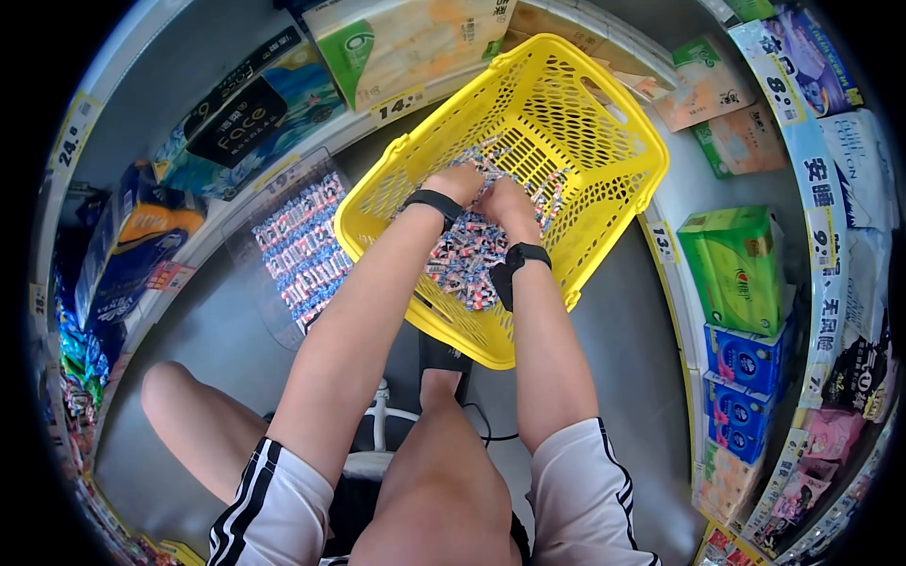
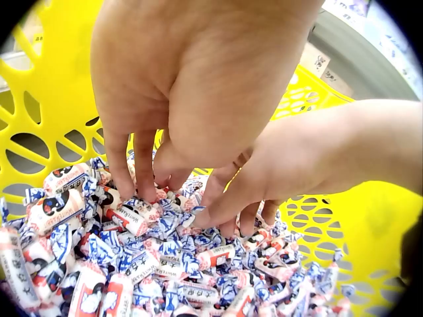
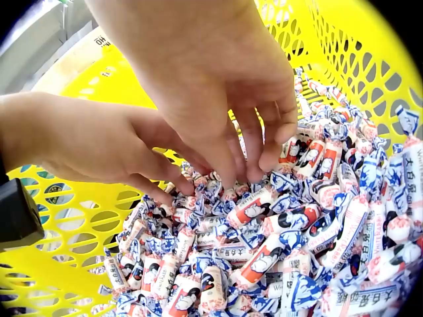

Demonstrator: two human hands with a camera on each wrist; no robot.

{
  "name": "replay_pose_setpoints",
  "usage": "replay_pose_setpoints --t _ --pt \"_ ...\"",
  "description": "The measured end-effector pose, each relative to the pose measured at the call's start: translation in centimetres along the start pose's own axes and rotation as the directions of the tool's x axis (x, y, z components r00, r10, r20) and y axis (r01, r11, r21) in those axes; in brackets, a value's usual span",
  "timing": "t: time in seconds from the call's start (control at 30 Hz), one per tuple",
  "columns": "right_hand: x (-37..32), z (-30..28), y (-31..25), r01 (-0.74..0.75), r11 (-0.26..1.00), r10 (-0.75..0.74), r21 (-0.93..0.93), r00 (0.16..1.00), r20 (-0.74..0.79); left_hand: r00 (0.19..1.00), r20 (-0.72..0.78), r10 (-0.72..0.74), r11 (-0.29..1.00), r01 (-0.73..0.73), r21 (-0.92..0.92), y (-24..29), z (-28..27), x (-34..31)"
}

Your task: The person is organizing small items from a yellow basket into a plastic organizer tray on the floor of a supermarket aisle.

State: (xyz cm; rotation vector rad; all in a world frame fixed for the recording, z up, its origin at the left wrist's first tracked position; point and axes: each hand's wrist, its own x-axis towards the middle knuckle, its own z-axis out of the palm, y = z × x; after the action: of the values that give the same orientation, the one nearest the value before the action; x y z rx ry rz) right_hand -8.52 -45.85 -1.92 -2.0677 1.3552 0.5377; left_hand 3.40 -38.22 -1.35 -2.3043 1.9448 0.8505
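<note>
Both hands reach into a yellow plastic basket (image 1: pixel 472 341) over a heap of wrapped candies (image 1: pixel 462 255) in white, red and blue paper. My left hand (image 2: pixel 188 79) points its fingers down, and its fingertips touch the candies near the basket's perforated wall. Close beside it, my right hand (image 3: pixel 205 79) has its fingers loosely bent and spread, with fingertips among the candies. The hands nearly meet, left hand (image 1: pixel 458 184) and right hand (image 1: pixel 510 206) side by side in the head view. Some fingertips are hidden among the wrappers.
Left of the basket, a clear tray (image 1: pixel 247 226) bears rows of similar candies. Shelves with tissue packs stand around, including a green pack (image 1: pixel 731 269) and blue packs (image 1: pixel 741 415) on the right. A person's bare knee (image 1: pixel 439 500) is below the basket.
</note>
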Motion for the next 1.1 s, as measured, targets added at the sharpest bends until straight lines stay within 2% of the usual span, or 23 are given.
replay_pose_setpoints --t 0.17,0.3,0.4,0.5,0.57,0.6,0.63,0.7,0.77,0.87,0.97,1.0,1.1 --pt "1.2 1.6 0.5 0.114 0.993 -0.115 -0.037 0.993 -0.033 1.0 0.018 -0.02 0.999 0.021 -0.044 0.2 -1.1 -0.9" --pt "0.9 0.8 0.5 0.117 0.993 -0.118 -0.022 0.993 -0.025 1.0 0.005 0.006 0.998 -0.005 -0.062 -0.3 -0.5 -0.5" --pt "-0.2 -1.2 0.4 0.126 0.991 -0.129 0.04 0.99 0.062 0.999 0.011 0.034 0.996 -0.033 -0.079 -0.7 0.0 -0.1" --pt "-0.1 -2.1 0.3 0.093 0.996 -0.093 0.003 0.991 0.097 0.999 0.022 0.037 0.996 -0.035 -0.088 -0.6 -0.1 -0.3" --pt "-0.2 -2.7 -0.1 0.059 0.995 -0.055 -0.086 0.997 0.056 0.999 0.026 0.029 0.997 -0.026 -0.079 -0.2 -0.7 -0.8" --pt "-0.2 -3.5 -0.2 0.059 0.998 -0.058 -0.002 0.984 0.171 1.0 0.012 0.008 0.997 -0.007 -0.075 0.1 -0.9 -0.9" --pt "-0.6 -3.9 -0.2 0.065 0.998 -0.064 -0.002 0.984 0.169 1.0 -0.002 -0.014 0.997 0.014 -0.07 0.2 -1.3 -0.9" --pt "-1.1 -4.2 0.2 0.089 0.995 -0.092 0.051 0.993 0.074 1.0 0.004 -0.008 0.999 0.008 -0.041 0.3 -2.0 -0.8" --pt "-0.8 -4.6 0.6 0.043 0.992 -0.056 0.118 0.993 0.104 1.0 0.015 0.0 1.0 0.0 -0.017 0.7 -2.5 -0.7" --pt "-1.7 -5.9 0.2 0.078 0.995 -0.071 -0.056 0.991 0.115 0.996 0.054 0.073 0.997 -0.075 0.036 1.7 -4.2 -2.0" --pt "-1.6 -6.2 0.7 0.141 0.988 -0.135 -0.063 0.986 0.097 0.999 -0.013 0.029 0.998 -0.028 0.052 3.4 -5.6 -4.0" --pt "-1.8 -6.3 1.1 0.228 0.973 -0.226 -0.022 0.971 0.081 0.997 -0.054 0.047 0.998 -0.045 0.038 3.7 -6.1 -4.9" --pt "-5.0 -8.2 -0.8 0.275 0.96 -0.27 -0.05 0.958 0.1 0.994 -0.107 0.027 0.998 -0.021 0.06 4.6 -6.9 -7.1"
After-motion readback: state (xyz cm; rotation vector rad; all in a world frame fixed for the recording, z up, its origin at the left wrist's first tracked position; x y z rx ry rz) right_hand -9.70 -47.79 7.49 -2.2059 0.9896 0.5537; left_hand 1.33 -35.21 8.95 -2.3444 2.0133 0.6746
